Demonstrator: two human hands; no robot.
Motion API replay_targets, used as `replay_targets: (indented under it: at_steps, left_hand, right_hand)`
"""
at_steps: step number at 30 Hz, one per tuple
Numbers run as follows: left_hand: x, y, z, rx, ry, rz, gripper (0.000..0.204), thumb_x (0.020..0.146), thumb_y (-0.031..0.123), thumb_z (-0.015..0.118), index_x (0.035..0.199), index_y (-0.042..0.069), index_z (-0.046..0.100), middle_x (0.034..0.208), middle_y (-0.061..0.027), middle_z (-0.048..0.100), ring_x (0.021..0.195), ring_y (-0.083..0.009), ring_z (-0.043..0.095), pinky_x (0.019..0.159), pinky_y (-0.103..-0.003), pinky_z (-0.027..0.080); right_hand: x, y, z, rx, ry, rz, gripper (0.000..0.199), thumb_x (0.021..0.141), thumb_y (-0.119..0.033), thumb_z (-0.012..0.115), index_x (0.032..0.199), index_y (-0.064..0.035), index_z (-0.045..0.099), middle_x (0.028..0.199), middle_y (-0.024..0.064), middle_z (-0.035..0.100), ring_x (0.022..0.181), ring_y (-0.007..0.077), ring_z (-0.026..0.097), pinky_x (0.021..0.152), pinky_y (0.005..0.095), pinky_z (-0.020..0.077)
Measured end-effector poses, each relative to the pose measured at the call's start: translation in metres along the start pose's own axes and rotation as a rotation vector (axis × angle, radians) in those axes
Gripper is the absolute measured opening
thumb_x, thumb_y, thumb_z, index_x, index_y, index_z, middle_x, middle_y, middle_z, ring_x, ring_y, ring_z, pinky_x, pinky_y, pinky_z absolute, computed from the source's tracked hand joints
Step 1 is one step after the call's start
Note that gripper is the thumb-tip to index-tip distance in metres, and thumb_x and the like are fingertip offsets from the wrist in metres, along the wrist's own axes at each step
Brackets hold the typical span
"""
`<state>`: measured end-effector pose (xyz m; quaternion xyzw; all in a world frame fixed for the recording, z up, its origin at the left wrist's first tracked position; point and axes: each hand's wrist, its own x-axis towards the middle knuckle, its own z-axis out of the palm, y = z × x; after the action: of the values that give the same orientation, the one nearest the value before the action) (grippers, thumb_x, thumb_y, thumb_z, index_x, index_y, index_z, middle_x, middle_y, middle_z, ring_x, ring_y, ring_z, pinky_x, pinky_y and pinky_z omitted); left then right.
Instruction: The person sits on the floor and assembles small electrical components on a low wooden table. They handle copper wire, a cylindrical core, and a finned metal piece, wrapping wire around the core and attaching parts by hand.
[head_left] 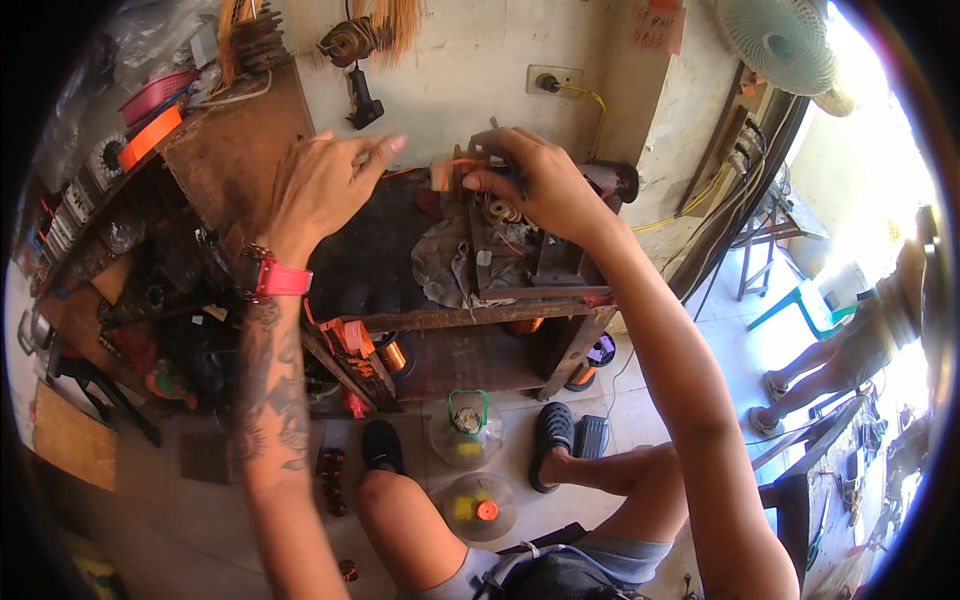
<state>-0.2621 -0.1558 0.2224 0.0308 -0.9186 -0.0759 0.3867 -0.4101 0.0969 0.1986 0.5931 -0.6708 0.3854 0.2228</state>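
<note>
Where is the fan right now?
The fan is at the head view's upper right, just right of the pink paper on the wall.

The counter (430, 319) has a dark, nearly black top and a brown front edge. On it a rag (438, 262) shows mottled grey; over its rear part, a small piece (441, 177) shows cream and orange, blurred. Behind the counter, the wall (470, 80) is off-white with darker smudges, and a cord (602, 115) there is yellow. Left of the counter are a pink basket (157, 96) and a bright orange band (150, 137). By its left end, a pink-red watch strap (288, 281) circles the left forearm (272, 390), patterned with dark tattoos. Beneath the counter, a spool (395, 357) glows copper-orange; in front, a clear jug has a green handle (484, 403), another an orange cap (486, 510).
</note>
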Motion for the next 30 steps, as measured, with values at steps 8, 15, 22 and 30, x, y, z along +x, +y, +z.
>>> replay_targets:
  at_steps: [8,15,22,30]
  left_hand:
    - [0.081,0.039,-0.015,0.105,0.077,0.696,0.030,0.104,0.038,0.061,0.107,0.009,0.072,0.102,-0.0072,0.069,0.102,-0.0246,0.060,0.100,-0.039,0.042]
    - [0.130,0.015,0.074,-0.205,-0.312,0.323,0.030,0.105,0.035,0.062,0.114,0.007,0.071,0.099,-0.0058,0.072,0.097,-0.0188,0.064,0.090,-0.036,0.050]
    - [0.066,-0.051,0.136,-1.028,-0.929,-0.197,0.023,0.104,0.018,0.061,0.119,0.005,0.073,0.104,0.0010,0.073,0.094,-0.0099,0.063,0.087,-0.027,0.050]
    - [0.004,-0.020,0.098,-0.480,-0.261,-0.207,0.022,0.095,0.006,0.067,0.116,0.000,0.071,0.109,-0.0132,0.075,0.108,-0.0288,0.071,0.095,-0.038,0.053]
  right_hand:
    - [-0.022,-0.009,0.018,-0.063,0.162,0.013,0.048,0.083,-0.021,0.087,0.126,-0.0103,0.068,0.115,0.0138,0.067,0.102,0.0404,0.067,0.084,0.0439,0.0549]
    - [-0.029,-0.002,0.027,-0.147,0.174,-0.098,0.039,0.086,-0.021,0.084,0.122,-0.0121,0.071,0.131,0.0126,0.065,0.109,0.0369,0.070,0.084,0.0436,0.0595]
    - [-0.031,0.009,0.031,-0.182,0.185,-0.153,0.032,0.092,-0.025,0.077,0.122,-0.0177,0.070,0.129,0.0095,0.065,0.102,0.0349,0.071,0.078,0.0437,0.0598]
    - [-0.032,0.011,0.028,-0.434,0.129,-0.239,0.034,0.095,-0.027,0.072,0.129,-0.0229,0.068,0.135,0.0093,0.062,0.103,0.0321,0.071,0.081,0.0409,0.0618]
